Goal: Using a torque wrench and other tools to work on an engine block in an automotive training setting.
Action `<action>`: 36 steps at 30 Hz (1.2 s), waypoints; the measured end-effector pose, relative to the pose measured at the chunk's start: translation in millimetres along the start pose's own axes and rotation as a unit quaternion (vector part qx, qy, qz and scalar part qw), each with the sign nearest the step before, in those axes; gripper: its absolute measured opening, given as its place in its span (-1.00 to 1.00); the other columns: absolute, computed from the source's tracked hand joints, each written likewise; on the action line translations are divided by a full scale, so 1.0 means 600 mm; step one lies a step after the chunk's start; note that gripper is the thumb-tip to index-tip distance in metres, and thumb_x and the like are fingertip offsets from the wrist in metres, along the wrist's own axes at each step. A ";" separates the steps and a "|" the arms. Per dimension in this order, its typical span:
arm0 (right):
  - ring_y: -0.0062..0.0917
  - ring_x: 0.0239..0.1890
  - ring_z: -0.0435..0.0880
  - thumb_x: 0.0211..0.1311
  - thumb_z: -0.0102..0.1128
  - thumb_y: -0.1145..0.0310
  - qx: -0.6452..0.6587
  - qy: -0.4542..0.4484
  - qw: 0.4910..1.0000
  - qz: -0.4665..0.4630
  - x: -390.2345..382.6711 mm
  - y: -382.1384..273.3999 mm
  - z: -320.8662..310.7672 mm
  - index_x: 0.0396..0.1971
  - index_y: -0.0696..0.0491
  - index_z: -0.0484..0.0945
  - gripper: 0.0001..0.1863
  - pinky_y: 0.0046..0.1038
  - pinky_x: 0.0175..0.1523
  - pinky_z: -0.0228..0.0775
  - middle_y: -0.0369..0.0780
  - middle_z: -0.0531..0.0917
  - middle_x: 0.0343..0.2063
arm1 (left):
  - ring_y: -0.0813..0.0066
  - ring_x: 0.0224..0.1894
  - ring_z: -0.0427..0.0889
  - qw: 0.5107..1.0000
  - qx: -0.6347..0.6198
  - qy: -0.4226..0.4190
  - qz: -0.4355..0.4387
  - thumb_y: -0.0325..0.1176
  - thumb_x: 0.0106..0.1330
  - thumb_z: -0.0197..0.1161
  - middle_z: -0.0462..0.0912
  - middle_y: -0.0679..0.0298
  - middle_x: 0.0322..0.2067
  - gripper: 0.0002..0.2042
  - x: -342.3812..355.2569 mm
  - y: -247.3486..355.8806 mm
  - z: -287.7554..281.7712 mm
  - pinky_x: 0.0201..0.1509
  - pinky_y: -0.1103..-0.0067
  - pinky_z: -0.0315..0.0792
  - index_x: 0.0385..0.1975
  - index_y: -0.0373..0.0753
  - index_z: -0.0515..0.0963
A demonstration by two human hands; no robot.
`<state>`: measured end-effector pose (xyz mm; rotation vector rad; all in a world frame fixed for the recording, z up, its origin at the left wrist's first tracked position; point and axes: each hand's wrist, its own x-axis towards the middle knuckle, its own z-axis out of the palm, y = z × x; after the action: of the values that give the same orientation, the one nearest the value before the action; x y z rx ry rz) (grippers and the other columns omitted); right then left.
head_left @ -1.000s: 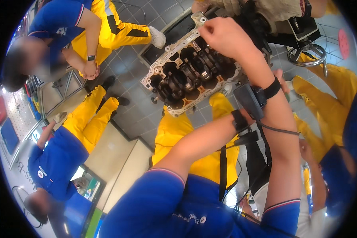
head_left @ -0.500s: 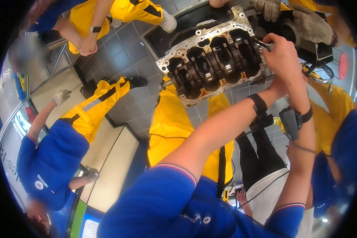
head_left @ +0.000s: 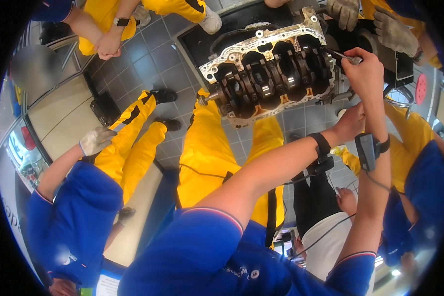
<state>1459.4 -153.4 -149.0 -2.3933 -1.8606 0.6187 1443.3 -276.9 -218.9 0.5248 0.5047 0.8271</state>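
Note:
The engine block lies with its crankshaft exposed on a dark stand at the upper middle. My right hand grips the handle of a slim metal tool that reaches to the block's right end. Lower down, beside my right forearm, my left hand has curled fingers, partly hidden by that forearm; whatever they may hold is out of sight. Both arms carry black strapped devices with cables.
Gloved co-worker hands are at the stand's upper right, near a handwheel. Another person's clasped hands are at top left. A co-worker in blue stands left beside a beige bench. More people crowd the lower right.
My right hand has moved rightward from the block's upper edge and has gripped the tool at its end. The block sits farther right in view, and the left co-worker's gloved hand has lowered.

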 end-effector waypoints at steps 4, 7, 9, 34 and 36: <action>-0.25 -0.44 0.77 0.06 0.34 0.25 0.032 -0.008 0.999 0.010 0.000 -0.001 -0.002 -0.25 0.08 0.76 -0.71 -0.34 -0.19 0.56 -0.06 0.70 -0.59 | 0.47 0.13 0.60 0.999 0.042 -0.004 -0.013 -0.30 0.35 0.35 0.61 0.13 0.08 -0.52 0.005 -0.011 -0.004 0.20 0.49 0.46 0.19 -0.30 0.35; -0.22 -0.41 0.77 0.04 0.35 0.24 0.021 -0.008 1.000 -0.001 0.000 0.008 0.001 -0.24 0.08 0.76 -0.69 -0.33 -0.17 0.56 -0.04 0.71 -0.56 | 0.49 0.17 0.58 1.000 -0.004 0.005 -0.023 -0.36 0.40 0.29 0.59 0.15 0.11 -0.51 -0.002 -0.021 -0.004 0.25 0.47 0.45 0.25 -0.30 0.29; -0.19 -0.39 0.76 0.04 0.34 0.25 0.018 -0.008 1.000 -0.013 0.006 0.009 0.000 -0.25 0.09 0.75 -0.70 -0.32 -0.15 0.56 -0.03 0.71 -0.54 | 0.49 0.19 0.57 0.999 -0.020 0.000 -0.027 -0.37 0.41 0.28 0.57 0.17 0.13 -0.49 0.004 -0.022 -0.005 0.28 0.47 0.44 0.29 -0.29 0.27; -0.08 -0.21 0.79 0.13 0.18 0.47 -0.390 -0.169 0.886 -0.183 0.091 -0.049 0.072 -0.38 0.16 0.76 -0.82 -0.12 -0.09 0.63 0.02 0.76 -0.34 | 0.11 -0.13 0.70 0.980 0.144 0.057 0.129 -0.31 0.41 0.19 0.70 0.03 -0.22 -0.78 -0.060 0.020 -0.044 -0.06 0.34 0.53 -0.05 -0.26 0.56; -0.04 -0.20 0.77 0.20 0.19 0.43 -0.404 -0.201 0.885 -0.116 0.088 -0.037 0.021 -0.35 0.19 0.76 -0.80 -0.11 -0.07 0.63 0.06 0.75 -0.31 | 0.06 -0.19 0.69 0.989 0.144 -0.016 -0.004 -0.28 0.41 0.21 0.70 0.04 -0.29 -0.77 -0.075 0.047 -0.027 -0.07 0.36 0.53 -0.08 -0.28 0.53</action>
<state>1445.2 -100.1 -169.5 -2.4962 -3.0249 0.3708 1392.2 -292.6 -204.7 0.8002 0.6010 0.7408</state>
